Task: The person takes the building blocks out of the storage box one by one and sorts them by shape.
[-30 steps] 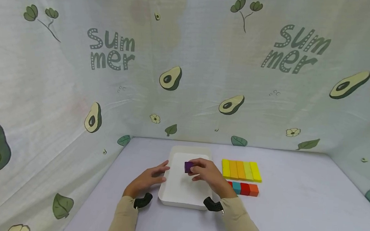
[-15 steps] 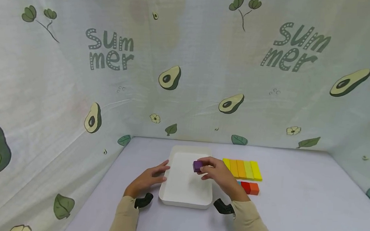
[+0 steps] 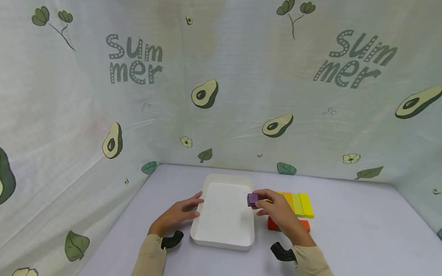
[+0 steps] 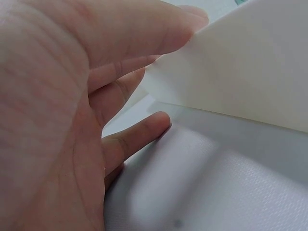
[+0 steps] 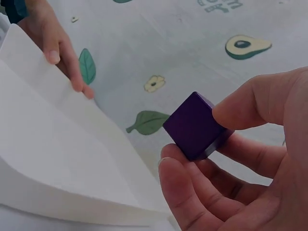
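My right hand (image 3: pixel 279 210) pinches a small purple cube (image 3: pixel 252 199) between thumb and fingers, over the right rim of a white tray (image 3: pixel 222 223). In the right wrist view the purple cube (image 5: pixel 195 126) shows one flat face toward the camera. My left hand (image 3: pixel 177 214) rests at the tray's left side, fingers fairly straight. Seen from the left wrist, the thumb and fingertips touch the tray wall (image 4: pixel 240 72). Behind my right hand, a row of coloured cubes is partly hidden; a red cube (image 3: pixel 273 224) and an orange cube (image 3: pixel 305 225) show at either side.
Flat yellow and orange blocks (image 3: pixel 298 204) lie side by side right of the tray, partly covered by my right hand. A printed cloth (image 3: pixel 241 71) hangs behind and beside the white table (image 3: pixel 352 241).
My right hand has carried the purple cube rightward, from over the middle of the tray to its right rim. The left hand stays at the tray's left side.
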The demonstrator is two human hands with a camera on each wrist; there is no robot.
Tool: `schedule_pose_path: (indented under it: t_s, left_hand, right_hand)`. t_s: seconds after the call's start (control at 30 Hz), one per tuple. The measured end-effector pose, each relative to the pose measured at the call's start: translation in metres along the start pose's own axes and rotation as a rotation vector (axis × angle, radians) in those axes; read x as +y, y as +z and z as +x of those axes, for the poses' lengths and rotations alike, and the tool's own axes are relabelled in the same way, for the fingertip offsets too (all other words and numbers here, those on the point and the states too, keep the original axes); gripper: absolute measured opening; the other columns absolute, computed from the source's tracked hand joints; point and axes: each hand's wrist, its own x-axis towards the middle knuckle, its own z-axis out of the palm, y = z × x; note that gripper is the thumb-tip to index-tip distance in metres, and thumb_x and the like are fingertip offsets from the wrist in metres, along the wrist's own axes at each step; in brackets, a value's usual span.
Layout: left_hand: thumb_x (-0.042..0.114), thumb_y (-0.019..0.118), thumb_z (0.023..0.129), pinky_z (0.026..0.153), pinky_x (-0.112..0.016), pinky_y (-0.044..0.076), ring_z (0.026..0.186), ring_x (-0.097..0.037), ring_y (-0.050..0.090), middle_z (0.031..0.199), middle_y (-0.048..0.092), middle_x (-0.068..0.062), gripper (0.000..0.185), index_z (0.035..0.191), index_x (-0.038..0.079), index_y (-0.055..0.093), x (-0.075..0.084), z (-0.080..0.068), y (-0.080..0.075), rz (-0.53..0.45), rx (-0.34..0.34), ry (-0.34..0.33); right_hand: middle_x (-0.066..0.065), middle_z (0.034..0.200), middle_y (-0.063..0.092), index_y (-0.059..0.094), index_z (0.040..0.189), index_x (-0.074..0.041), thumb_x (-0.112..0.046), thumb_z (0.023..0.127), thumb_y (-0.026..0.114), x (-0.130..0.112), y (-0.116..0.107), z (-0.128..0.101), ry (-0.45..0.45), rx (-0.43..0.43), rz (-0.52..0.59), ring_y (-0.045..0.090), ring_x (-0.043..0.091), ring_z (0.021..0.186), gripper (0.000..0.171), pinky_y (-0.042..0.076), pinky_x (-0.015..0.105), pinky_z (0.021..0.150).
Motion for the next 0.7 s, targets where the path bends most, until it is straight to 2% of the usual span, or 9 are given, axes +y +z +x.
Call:
schedule_pose_path:
  t_s: [0.13, 0.47, 0.7]
  left_hand:
    - [0.035, 0.069, 0.095, 0.12, -0.054, 0.017, 0.152, -0.018, 0.016, 0.161, 0.026, 0.018, 0.056, 0.147, 0.02, 0.053, 0.002, -0.001, 0.0, 0.001, 0.004, -0.001]
    - [0.032, 0.069, 0.096, 0.12, -0.052, 0.017, 0.151, -0.015, 0.016, 0.16, 0.026, 0.021, 0.056, 0.148, 0.018, 0.052, -0.002, 0.0, 0.0, -0.015, -0.004, 0.011]
    - [0.033, 0.069, 0.095, 0.12, -0.051, 0.018, 0.151, -0.014, 0.017, 0.159, 0.027, 0.022, 0.057, 0.147, 0.019, 0.052, -0.001, 0.0, 0.002, -0.009, 0.007, 0.004]
  right_hand:
    - [0.014, 0.125, 0.063, 0.06, 0.132, -0.004, -0.014, 0.097, 0.059, 0.001, -0.009, -0.004, 0.021, 0.038, -0.017, 0.065, 0.028, 0.102, 0.036, 0.059, 0.037, 0.085]
    - [0.019, 0.129, 0.059, 0.056, 0.133, 0.0, -0.015, 0.099, 0.059, 0.008, -0.031, -0.016, 0.023, 0.054, -0.036, 0.065, 0.032, 0.104, 0.038, 0.057, 0.043, 0.088]
    - [0.017, 0.132, 0.057, 0.058, 0.134, -0.005, -0.018, 0.099, 0.058, 0.017, -0.045, -0.021, 0.047, 0.081, -0.085, 0.066, 0.031, 0.1, 0.037, 0.058, 0.04, 0.088]
